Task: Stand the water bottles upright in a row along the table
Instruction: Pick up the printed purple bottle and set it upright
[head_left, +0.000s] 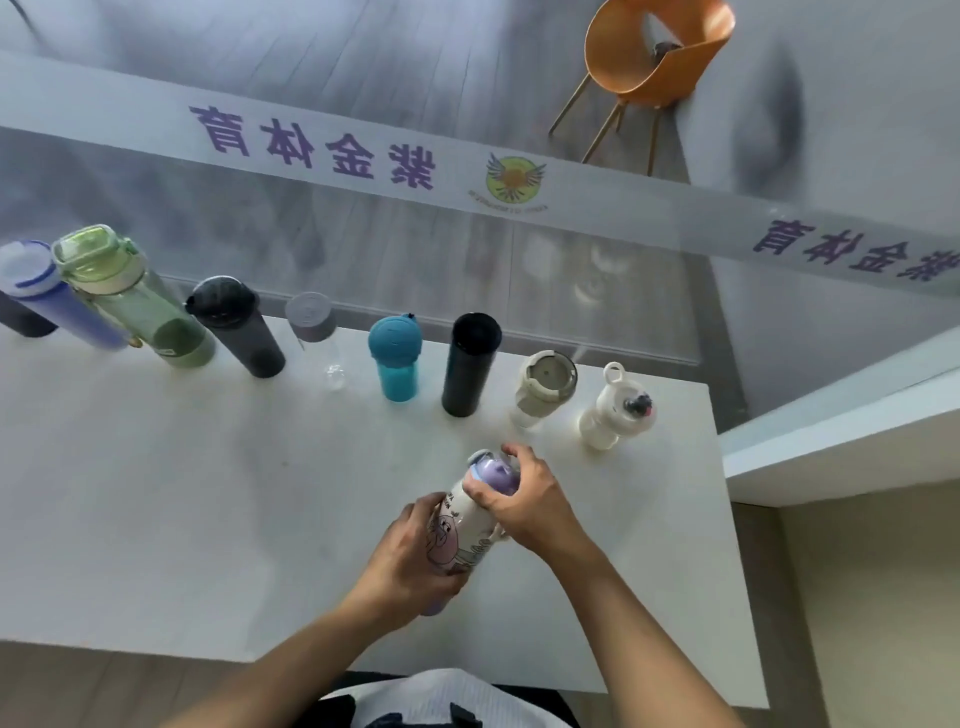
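Note:
Both hands hold a white bottle with a cartoon print and a purple lid (465, 525), tilted over the near middle of the white table (156, 493). My left hand (410, 558) wraps its lower body; my right hand (524, 496) grips the lid end. Several bottles stand upright in a row along the far edge: a blue-capped one (47, 296), a green one (130, 296), a dark grey one (236, 325), a clear one with a grey cap (317, 332), a teal one (397, 358), a black one (470, 364), a beige-lidded one (543, 387) and a white one (615, 408).
A glass wall with purple lettering (311, 145) runs right behind the row. An orange chair (654, 57) stands beyond the glass. The table's right edge (727, 519) lies close to my right hand, with a white ledge (841, 431) past it.

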